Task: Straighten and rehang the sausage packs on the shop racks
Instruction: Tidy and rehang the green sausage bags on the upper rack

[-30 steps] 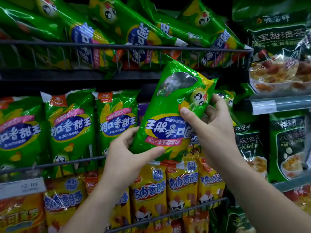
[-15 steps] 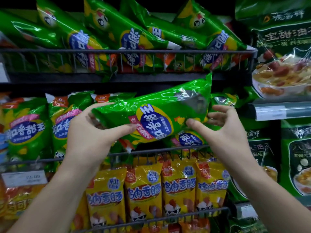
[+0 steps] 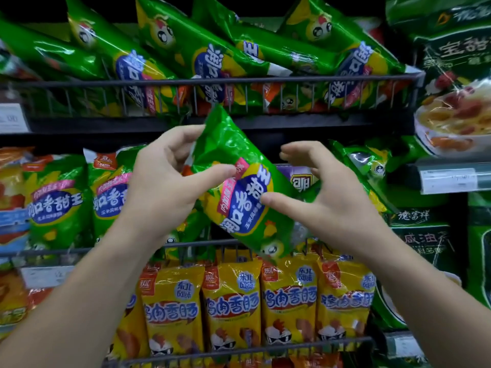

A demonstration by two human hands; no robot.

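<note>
A green sausage pack [image 3: 239,187] with a blue and yellow label hangs tilted in front of the middle rack, its top up left and its cartoon face down right. My left hand [image 3: 164,179] pinches its upper left part between thumb and fingers. My right hand [image 3: 326,197] is at its right side, thumb tip touching the label, fingers spread and curved behind the pack's edge. Similar green packs [image 3: 57,200] stand upright in the middle rack at the left.
The top wire rack [image 3: 212,81] holds several green packs lying askew. Yellow sausage packs [image 3: 231,304] hang in a row in the lower rack. Dark green soup packs [image 3: 457,75] fill shelves at the right. A price tag [image 3: 449,179] sits on the right shelf edge.
The pack has turned from lying nearly level, left end low, to a steep tilt with its label readable. My left hand moved right; my right hand's grip has loosened.
</note>
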